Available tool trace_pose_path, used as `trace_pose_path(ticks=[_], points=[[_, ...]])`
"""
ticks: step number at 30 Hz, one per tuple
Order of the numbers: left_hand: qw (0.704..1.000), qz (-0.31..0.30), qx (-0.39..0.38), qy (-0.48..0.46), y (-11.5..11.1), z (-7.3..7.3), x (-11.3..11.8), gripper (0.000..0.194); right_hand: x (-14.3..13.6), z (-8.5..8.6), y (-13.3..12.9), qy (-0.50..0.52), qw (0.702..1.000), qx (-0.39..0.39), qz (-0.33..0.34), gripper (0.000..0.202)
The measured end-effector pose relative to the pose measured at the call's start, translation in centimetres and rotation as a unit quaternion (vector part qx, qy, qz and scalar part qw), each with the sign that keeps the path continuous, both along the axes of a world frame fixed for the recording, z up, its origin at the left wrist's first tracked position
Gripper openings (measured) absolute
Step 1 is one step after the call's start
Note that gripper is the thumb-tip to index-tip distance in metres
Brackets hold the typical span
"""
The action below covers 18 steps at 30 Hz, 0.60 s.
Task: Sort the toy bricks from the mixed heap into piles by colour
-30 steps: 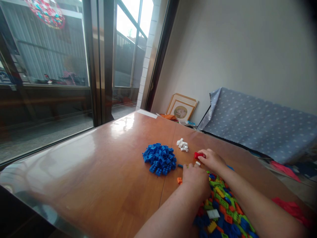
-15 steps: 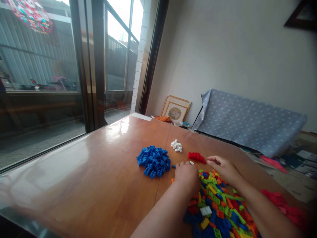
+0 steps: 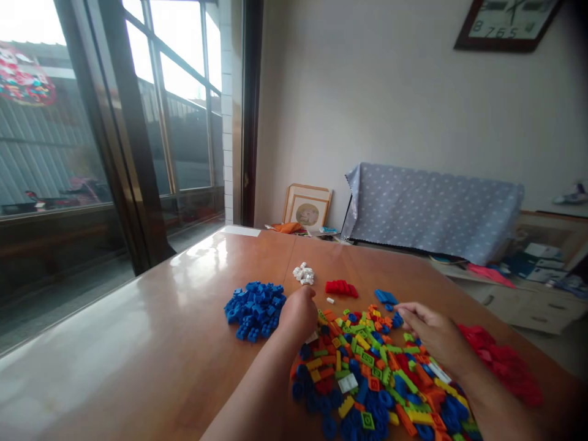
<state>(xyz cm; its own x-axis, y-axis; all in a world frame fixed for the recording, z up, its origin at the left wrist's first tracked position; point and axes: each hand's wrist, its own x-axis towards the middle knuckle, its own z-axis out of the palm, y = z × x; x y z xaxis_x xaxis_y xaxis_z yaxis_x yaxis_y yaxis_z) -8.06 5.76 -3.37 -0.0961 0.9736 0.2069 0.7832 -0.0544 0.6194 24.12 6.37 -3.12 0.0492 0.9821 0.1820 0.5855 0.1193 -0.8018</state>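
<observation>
My left hand (image 3: 298,315) is curled closed between the blue brick pile (image 3: 255,309) and the mixed heap of toy bricks (image 3: 367,358). Its fingertips are hidden behind the hand, so what it holds does not show. Just beyond it lies a small pile of white bricks (image 3: 304,273). My right hand (image 3: 427,327) is over the heap's right side, fingers drawn together beside blue pieces (image 3: 386,297); I cannot make out what is in them. A row of red bricks (image 3: 340,288) and a single white brick (image 3: 330,301) lie between the hands, farther back.
Red pieces (image 3: 500,361) are piled right of my right forearm. The glossy wooden table (image 3: 151,349) stretches left toward the glass door (image 3: 92,153). Behind the table stand a cloth-covered object (image 3: 432,208) and framed pictures (image 3: 307,211).
The view has swung right and the scene sits differently in it. My left hand has moved off the heap toward the blue and white piles. Blue pieces by my right hand now show.
</observation>
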Motion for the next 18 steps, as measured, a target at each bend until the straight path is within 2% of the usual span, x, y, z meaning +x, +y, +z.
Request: trace_pose_path(ticks=[8, 18], points=[[0.999, 0.016, -0.022, 0.042, 0.1, 0.3, -1.2, 0.029, 0.3, -0.1, 0.2, -0.074, 0.996, 0.047, 0.034, 0.044], [0.992, -0.057, -0.039, 0.105, -1.4, 1.3, 0.2, 0.024, -0.6, 1.5, -1.1, -0.107, 0.989, 0.078, 0.071, 0.037]])
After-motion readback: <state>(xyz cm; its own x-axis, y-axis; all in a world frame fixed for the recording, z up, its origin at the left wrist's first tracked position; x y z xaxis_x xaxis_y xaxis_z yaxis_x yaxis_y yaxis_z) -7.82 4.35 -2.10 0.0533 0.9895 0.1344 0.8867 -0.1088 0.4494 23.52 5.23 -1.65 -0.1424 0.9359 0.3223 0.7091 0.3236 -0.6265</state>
